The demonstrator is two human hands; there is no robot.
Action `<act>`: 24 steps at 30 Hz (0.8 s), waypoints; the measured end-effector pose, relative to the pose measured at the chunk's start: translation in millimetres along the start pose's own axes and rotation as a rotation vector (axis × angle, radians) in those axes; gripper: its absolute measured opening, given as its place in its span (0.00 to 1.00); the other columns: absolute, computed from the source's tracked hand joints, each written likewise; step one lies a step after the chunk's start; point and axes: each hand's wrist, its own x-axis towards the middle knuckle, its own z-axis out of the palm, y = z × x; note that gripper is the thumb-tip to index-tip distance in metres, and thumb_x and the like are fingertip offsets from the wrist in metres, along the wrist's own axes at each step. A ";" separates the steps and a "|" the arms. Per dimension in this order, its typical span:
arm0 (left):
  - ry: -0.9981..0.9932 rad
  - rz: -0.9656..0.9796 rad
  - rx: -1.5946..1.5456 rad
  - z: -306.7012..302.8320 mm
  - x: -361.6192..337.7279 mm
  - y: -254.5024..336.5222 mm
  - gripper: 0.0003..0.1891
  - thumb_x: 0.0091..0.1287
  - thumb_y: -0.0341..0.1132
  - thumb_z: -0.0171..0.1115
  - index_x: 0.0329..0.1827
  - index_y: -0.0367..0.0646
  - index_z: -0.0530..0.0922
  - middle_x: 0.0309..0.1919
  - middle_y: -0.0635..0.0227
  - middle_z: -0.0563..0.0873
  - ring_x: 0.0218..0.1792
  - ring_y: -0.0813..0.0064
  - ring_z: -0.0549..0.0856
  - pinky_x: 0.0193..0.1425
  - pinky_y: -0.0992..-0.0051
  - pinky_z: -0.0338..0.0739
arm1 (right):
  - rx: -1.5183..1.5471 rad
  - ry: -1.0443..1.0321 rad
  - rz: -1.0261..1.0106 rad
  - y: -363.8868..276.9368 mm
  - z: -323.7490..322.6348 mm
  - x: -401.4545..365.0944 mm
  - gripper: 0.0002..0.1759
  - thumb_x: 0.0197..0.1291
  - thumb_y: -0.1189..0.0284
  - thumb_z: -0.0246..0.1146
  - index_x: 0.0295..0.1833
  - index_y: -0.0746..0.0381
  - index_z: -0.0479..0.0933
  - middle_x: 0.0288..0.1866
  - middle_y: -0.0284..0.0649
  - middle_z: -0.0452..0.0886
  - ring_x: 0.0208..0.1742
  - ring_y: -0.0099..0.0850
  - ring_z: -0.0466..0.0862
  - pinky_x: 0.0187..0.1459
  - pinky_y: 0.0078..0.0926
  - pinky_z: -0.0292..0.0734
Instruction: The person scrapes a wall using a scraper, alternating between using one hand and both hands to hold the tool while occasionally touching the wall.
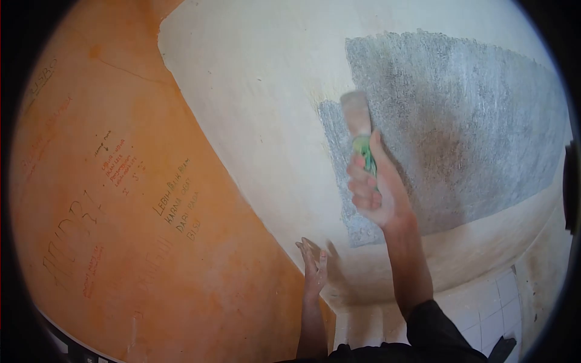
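My right hand (pixel 378 190) is wrapped round the green handle of a scraper (pixel 356 115), whose wide blade points up. The blade lies over the left edge of a rough grey patch (pixel 448 127) on the white wall (pixel 260 109); whether it touches the surface cannot be made out. Lower down, my left hand (pixel 313 269) is raised with fingers spread beside the wall's lower left edge, holding nothing. Its fingertips are near the white surface, and a shadow falls to their right.
An orange wall (pixel 133 242) with handwriting in black and red fills the left side. White tiles (pixel 490 302) show at the lower right. A dark object (pixel 570 187) stands at the far right edge.
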 end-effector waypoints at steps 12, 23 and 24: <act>0.022 0.005 -0.012 3.2 -2.0 0.2 0.43 0.77 0.53 0.50 0.81 0.38 0.37 0.79 0.38 0.33 0.81 0.48 0.34 0.81 0.56 0.39 | -0.033 0.119 -0.042 2.4 -10.6 -7.2 0.29 0.70 0.37 0.47 0.33 0.52 0.67 0.15 0.22 0.56 0.10 0.14 0.52 0.10 0.14 0.46; 0.053 -0.015 -0.029 8.4 -0.2 4.1 0.43 0.78 0.52 0.50 0.82 0.42 0.37 0.79 0.40 0.31 0.81 0.48 0.35 0.81 0.57 0.39 | -0.082 0.077 -0.124 -20.7 31.7 12.8 0.27 0.73 0.41 0.45 0.33 0.52 0.69 0.15 0.22 0.60 0.10 0.14 0.54 0.08 0.13 0.47; 0.049 -0.016 -0.029 6.3 -1.7 2.5 0.43 0.78 0.52 0.50 0.82 0.42 0.37 0.79 0.40 0.31 0.81 0.48 0.35 0.81 0.57 0.39 | -0.033 0.131 -0.111 -3.8 7.6 1.9 0.27 0.73 0.41 0.45 0.33 0.52 0.69 0.15 0.22 0.59 0.10 0.15 0.54 0.08 0.13 0.47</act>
